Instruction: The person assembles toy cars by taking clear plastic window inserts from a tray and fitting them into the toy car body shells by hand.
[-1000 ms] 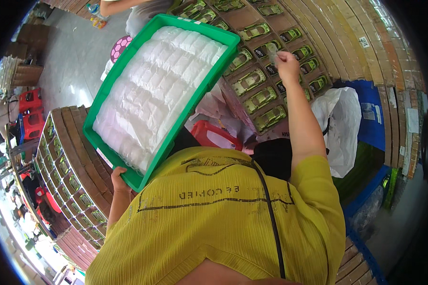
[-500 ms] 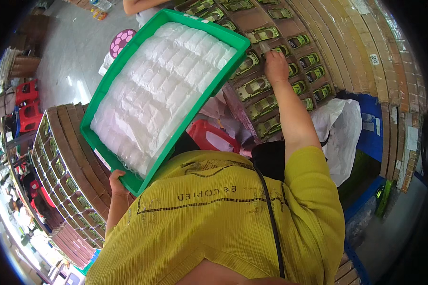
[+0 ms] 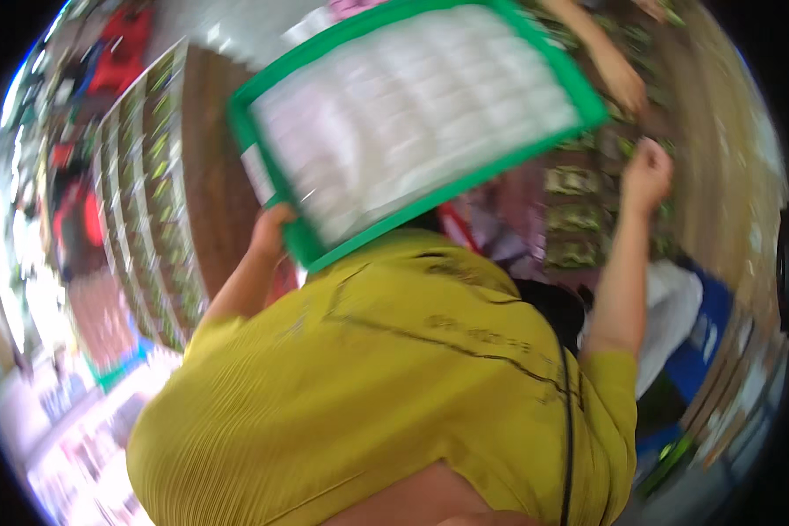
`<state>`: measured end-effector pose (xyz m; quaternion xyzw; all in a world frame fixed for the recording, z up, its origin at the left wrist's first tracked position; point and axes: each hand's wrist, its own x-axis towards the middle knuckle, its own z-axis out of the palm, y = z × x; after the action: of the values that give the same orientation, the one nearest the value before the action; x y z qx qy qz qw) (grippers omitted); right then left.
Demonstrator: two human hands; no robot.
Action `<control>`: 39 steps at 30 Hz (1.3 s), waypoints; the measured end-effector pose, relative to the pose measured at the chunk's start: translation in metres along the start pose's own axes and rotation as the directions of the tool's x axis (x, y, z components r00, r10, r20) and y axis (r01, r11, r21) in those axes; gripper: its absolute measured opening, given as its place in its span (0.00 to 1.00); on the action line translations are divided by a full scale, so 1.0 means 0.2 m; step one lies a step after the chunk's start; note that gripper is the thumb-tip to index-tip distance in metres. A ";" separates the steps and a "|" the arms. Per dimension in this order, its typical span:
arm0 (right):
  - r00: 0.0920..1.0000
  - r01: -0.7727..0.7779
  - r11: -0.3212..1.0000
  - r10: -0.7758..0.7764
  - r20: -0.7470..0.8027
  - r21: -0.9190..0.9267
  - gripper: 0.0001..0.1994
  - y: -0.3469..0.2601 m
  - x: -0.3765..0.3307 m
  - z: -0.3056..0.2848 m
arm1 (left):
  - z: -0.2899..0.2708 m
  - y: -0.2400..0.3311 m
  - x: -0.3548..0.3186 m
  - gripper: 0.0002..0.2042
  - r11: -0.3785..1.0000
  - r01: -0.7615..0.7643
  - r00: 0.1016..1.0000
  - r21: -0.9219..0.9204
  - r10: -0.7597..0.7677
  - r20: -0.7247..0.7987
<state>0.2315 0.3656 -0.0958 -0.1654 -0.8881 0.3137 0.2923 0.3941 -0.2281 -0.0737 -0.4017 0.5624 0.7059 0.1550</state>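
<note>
A green plastic tray [image 3: 430, 195] tilts in front of my chest, filled with rows of lumps under thin white wrapping [image 3: 403, 114]. My left hand [image 3: 274, 230] grips its near left corner, thumb over the rim. My right hand [image 3: 647, 175] is over a brown cardboard tray holding rows of green toy cars [image 3: 572, 181]. Its fingers are curled together; blur hides whatever may be between them. Just beyond it, another person's hand [image 3: 627, 86] reaches over the same cars.
Stacked cardboard [image 3: 719, 131] rises along the right side. On the left stands a stack of brown trays [image 3: 210, 167], its compartments holding green pieces. A white plastic bag [image 3: 671, 320] hangs beside a blue bin [image 3: 710, 320] near my right forearm. Red stools [image 3: 121, 48] are at far left.
My view has swung, so the scene appears shifted and blurred. The green tray stays in my left hand. My right hand has moved nearer the cardboard stacks; another person's arm now reaches in.
</note>
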 end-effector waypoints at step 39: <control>-0.215 -0.486 0.832 -0.409 0.887 0.265 0.06 -1.55 -0.61 0.58 | 0.22 0.16 -0.03 0.23 0.919 -0.355 0.928 0.170 0.324 0.184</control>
<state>0.2199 0.0226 -0.0170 0.2052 -0.6261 0.5688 -0.4923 0.3593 -0.1971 -0.0464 -0.2249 0.6784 0.6903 0.1121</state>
